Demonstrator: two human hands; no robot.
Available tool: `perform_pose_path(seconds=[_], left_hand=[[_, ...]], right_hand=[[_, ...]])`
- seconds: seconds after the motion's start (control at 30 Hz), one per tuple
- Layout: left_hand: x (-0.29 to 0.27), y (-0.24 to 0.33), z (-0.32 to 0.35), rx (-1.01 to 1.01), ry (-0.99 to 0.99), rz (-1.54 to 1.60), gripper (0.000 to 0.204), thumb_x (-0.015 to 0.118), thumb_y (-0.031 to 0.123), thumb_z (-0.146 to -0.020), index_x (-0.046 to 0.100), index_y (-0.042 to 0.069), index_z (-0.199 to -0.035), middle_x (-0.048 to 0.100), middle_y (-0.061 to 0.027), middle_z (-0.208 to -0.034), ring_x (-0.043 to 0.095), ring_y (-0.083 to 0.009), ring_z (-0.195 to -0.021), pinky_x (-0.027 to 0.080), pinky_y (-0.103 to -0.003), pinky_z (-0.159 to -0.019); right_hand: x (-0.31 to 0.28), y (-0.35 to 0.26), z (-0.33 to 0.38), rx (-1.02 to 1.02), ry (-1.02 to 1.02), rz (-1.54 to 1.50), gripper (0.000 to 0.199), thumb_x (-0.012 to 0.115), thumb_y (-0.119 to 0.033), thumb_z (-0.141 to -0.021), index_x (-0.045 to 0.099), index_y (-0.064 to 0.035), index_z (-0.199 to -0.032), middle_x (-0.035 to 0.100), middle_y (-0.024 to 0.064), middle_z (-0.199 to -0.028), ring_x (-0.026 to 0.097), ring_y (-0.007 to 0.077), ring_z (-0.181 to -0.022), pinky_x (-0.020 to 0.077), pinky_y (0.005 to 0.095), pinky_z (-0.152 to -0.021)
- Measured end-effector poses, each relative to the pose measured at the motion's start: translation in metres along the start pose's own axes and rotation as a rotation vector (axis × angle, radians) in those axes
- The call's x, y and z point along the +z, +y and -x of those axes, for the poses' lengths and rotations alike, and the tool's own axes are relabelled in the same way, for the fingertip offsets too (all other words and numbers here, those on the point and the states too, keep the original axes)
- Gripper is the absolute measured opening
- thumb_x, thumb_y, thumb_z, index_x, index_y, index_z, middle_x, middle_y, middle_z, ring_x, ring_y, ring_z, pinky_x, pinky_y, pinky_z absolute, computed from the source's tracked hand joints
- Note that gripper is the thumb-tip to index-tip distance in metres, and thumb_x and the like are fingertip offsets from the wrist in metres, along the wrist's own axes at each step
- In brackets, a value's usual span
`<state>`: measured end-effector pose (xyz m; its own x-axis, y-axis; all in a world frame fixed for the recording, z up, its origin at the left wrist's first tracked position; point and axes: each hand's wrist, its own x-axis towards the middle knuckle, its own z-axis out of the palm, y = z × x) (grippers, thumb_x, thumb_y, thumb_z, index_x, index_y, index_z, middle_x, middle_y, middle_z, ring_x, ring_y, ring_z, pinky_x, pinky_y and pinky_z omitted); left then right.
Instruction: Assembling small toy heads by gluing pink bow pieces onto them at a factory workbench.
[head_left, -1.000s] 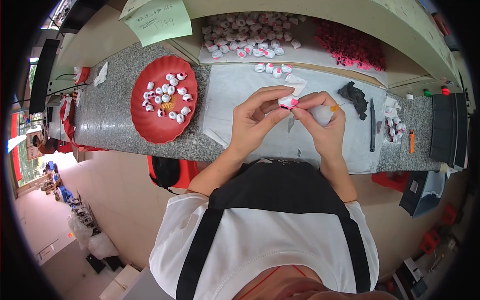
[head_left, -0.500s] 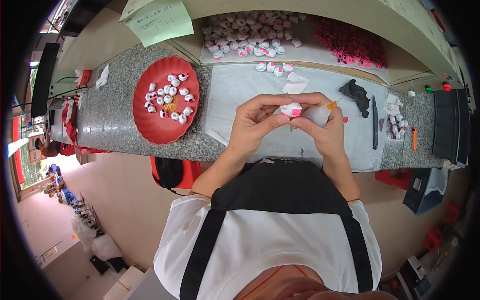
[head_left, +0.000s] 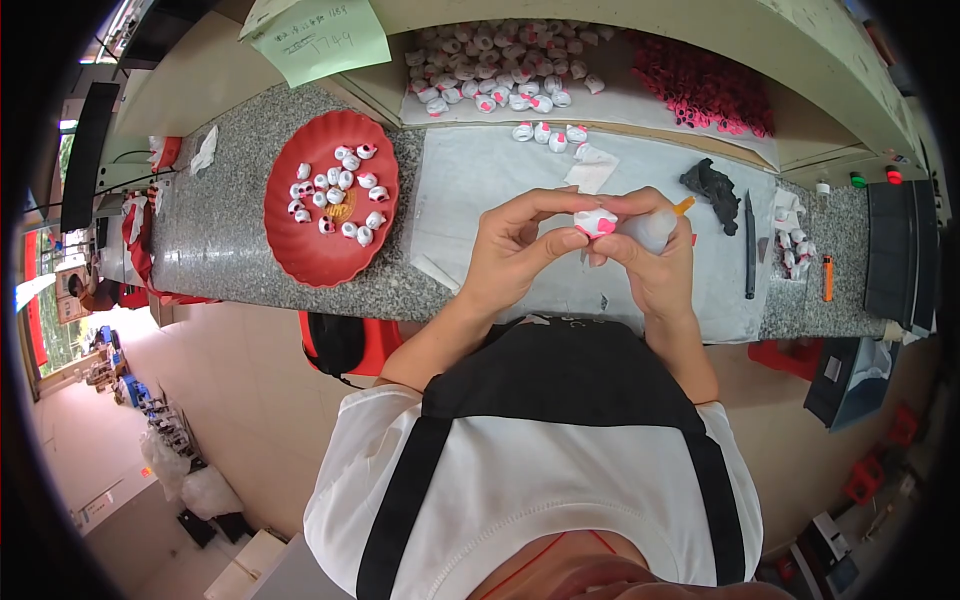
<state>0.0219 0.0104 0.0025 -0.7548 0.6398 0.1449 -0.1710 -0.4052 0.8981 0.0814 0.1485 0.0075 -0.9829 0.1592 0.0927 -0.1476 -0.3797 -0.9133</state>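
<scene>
In front of my chest, my left hand pinches a small rounded white piece with bright pink patches between thumb and fingertips. From the other side, the thumb and fingertips of my right hand also press on this piece. My right hand keeps a translucent squeeze bottle tucked in its curled fingers, its orange nozzle pointing up and right. A crumpled white tissue lies just beyond my fingertips. Several similar pink-and-white pieces stand in a row behind it.
On the left stands a red scalloped plate with many white pieces. The shelf holds more white pieces and a heap of pink parts. Right of the white sheet's middle lie a crumpled black cloth, a dark pen-like tool and an orange lighter.
Both hands have shifted slightly right with the held piece, which is turned a little and shows more pink. The squeeze bottle has moved right and its nozzle has tilted.
</scene>
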Motion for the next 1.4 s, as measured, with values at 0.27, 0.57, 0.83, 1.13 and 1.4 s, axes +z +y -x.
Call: perform_pose_path(seconds=[0.27, 0.57, 0.83, 1.13, 1.4], left_hand=[[0.002, 0.000, -0.006, 0.100, 0.076, -0.109, 0.023, 0.054, 0.001, -0.073, 0.053, -0.002, -0.095, 0.055, -0.0093, -0.093, 0.051, -0.0136, -0.085, 0.039, -0.026, -0.077], [0.005, 0.004, -0.004, 0.111, -0.036, -0.040, 0.020, 0.056, 0.005, -0.071, 0.054, 0.002, -0.091, 0.055, -0.0070, -0.086, 0.052, -0.0115, -0.073, 0.042, -0.024, -0.062], [0.006, 0.003, 0.010, 0.284, -0.066, -0.011, 0.017, 0.064, 0.010, -0.067, 0.056, 0.003, -0.080, 0.055, -0.0055, -0.083, 0.051, -0.0116, -0.075, 0.040, -0.024, -0.067], [0.005, 0.011, 0.007, 0.211, -0.078, 0.093, 0.022, 0.064, 0.010, -0.066, 0.055, 0.001, -0.084, 0.056, -0.0044, -0.081, 0.051, -0.0109, -0.077, 0.038, -0.024, -0.070], [0.004, 0.002, 0.006, 0.211, -0.054, 0.092, 0.020, 0.063, 0.010, -0.067, 0.055, 0.001, -0.084, 0.056, -0.0050, -0.081, 0.052, -0.0113, -0.074, 0.040, -0.024, -0.068]], right_hand=[[0.003, -0.002, -0.010, 0.023, 0.008, 0.027, 0.026, 0.056, 0.004, -0.066, 0.050, 0.0046, -0.091, 0.055, 0.0120, -0.078, 0.053, 0.0148, -0.061, 0.0443, 0.0240, -0.054], [-0.002, 0.007, 0.000, -0.013, 0.116, 0.088, 0.025, 0.053, 0.001, -0.067, 0.046, 0.0021, -0.091, 0.050, 0.0101, -0.075, 0.046, 0.0132, -0.057, 0.0389, 0.0223, -0.051], [0.004, 0.002, 0.016, -0.066, 0.042, 0.090, 0.027, 0.055, -0.004, -0.065, 0.043, 0.0000, -0.089, 0.047, 0.0114, -0.073, 0.045, 0.0148, -0.053, 0.0378, 0.0234, -0.049], [0.007, 0.001, 0.009, 0.021, 0.075, 0.125, 0.028, 0.054, -0.003, -0.068, 0.042, 0.0013, -0.092, 0.047, 0.0091, -0.073, 0.044, 0.0105, -0.054, 0.0378, 0.0206, -0.050], [0.008, 0.002, 0.008, 0.019, 0.070, 0.032, 0.031, 0.060, -0.008, -0.065, 0.043, -0.0006, -0.089, 0.048, 0.0104, -0.070, 0.047, 0.0150, -0.054, 0.0403, 0.0227, -0.052]])
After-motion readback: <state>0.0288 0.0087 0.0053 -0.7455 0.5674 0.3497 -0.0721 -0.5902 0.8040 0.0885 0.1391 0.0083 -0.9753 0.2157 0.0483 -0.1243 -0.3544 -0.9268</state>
